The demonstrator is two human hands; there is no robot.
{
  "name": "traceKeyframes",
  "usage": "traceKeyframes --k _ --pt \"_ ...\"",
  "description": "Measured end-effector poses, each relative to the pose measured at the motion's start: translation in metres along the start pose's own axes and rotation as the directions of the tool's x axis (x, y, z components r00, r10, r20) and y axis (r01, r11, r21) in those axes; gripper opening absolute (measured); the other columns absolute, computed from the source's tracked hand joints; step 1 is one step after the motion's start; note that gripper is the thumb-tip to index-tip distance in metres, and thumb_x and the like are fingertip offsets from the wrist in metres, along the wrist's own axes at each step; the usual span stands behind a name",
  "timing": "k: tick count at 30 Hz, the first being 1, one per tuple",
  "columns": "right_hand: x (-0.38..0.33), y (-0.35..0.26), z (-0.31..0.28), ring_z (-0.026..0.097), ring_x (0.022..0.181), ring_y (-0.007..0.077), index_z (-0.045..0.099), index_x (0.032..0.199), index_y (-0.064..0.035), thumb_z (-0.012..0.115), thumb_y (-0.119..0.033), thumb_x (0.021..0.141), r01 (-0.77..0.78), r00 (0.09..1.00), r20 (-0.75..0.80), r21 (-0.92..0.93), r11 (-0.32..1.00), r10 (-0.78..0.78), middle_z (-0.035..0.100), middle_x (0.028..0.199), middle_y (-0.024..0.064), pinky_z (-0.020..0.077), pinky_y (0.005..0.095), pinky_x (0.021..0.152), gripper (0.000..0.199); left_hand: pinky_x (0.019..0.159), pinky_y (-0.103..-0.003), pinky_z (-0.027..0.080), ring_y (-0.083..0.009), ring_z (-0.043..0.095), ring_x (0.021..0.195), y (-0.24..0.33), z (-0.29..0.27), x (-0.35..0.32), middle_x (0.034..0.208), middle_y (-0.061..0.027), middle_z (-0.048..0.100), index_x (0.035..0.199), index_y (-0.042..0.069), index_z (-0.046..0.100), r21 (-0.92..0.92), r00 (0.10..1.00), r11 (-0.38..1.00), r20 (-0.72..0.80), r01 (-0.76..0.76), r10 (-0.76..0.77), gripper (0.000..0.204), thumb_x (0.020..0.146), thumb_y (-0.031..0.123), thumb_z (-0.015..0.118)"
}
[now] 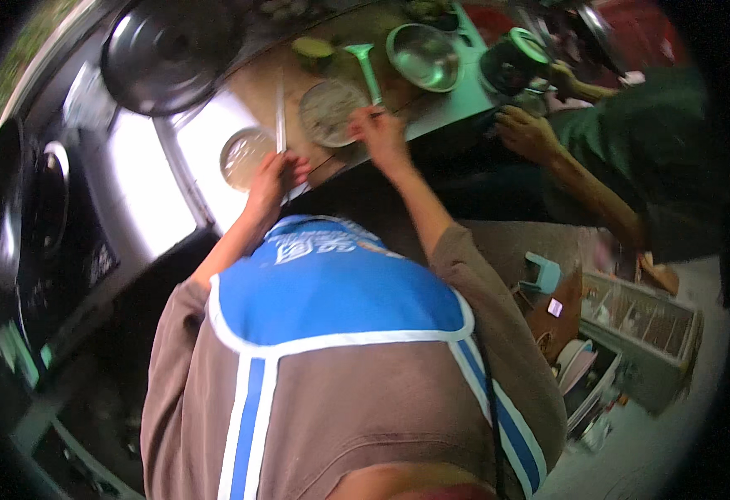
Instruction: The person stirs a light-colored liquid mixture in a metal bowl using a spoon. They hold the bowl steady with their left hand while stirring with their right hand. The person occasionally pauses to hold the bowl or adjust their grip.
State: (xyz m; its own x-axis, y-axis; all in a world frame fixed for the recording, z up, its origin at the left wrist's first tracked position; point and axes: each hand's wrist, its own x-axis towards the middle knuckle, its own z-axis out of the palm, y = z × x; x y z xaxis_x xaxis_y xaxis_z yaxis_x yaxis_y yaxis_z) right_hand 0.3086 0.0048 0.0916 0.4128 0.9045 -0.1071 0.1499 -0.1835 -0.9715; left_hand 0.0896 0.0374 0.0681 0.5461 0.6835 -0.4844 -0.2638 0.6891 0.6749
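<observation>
My left hand (280,173) is closed around the lower end of a thin, pale, straight stick (280,117). Beside that hand sits a round dish (244,154) with a shiny, pale, translucent surface. My right hand (381,137) is pinched at the bottom end of a green long-handled tool (366,71) with a wide flat head; its exact kind is not clear. Left of my right fingers lies a round plate (329,112) of something greyish and mottled. Blur hides the finer detail of both grips.
A metal bowl (424,57) stands at the counter's far right, with a yellowish round thing (313,47) left of it. A large black pan lid (165,54) fills the far left. At right, a co-worker's hands (531,133) are by a dark pot (512,65).
</observation>
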Motion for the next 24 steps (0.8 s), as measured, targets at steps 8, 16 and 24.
traceKeyframes --k 8,16,24 --pt "-0.002 0.000 -0.003 0.064 0.068 0.0202 0.062 0.084 -0.0002 0.057 -0.018 0.085 0.207 0.975 -0.038 -0.218 0.954 -0.220 0.065 0.073 0.0110 0.0488 0.0317 0.061 0.019 0.072 -0.028 0.050 -0.0194 0.061 0.081 0.002 -0.004 -0.004 0.093 -0.0131 0.060 0.096 0.004 0.049 0.031 0.999 0.999 0.002 -0.042 0.041 0.021 0.095 0.021 0.037" --pt "-0.022 -0.006 0.010 0.063 0.064 0.0278 0.062 0.087 -0.0005 0.058 -0.016 0.084 0.319 0.936 -0.010 -0.404 0.857 -0.353 0.062 0.070 0.0160 0.0474 0.0337 0.055 0.016 0.068 -0.029 0.050 -0.0181 0.061 0.072 0.009 -0.003 -0.010 0.088 -0.0104 0.061 0.097 0.003 0.049 0.095 0.999 0.995 -0.029 -0.029 0.032 0.022 0.095 0.021 0.036" --pt "-0.021 -0.023 0.002 0.065 0.070 0.0168 0.063 0.095 0.0018 0.051 -0.022 0.090 0.216 0.966 -0.088 -0.247 0.945 -0.244 0.067 0.074 0.0111 0.0503 0.0283 0.063 0.028 0.069 -0.029 0.050 -0.0173 0.061 0.072 0.009 -0.009 -0.014 0.088 -0.0111 0.062 0.098 0.003 0.050 0.116 0.998 0.993 -0.050 -0.029 0.035 0.022 0.094 0.020 0.037"
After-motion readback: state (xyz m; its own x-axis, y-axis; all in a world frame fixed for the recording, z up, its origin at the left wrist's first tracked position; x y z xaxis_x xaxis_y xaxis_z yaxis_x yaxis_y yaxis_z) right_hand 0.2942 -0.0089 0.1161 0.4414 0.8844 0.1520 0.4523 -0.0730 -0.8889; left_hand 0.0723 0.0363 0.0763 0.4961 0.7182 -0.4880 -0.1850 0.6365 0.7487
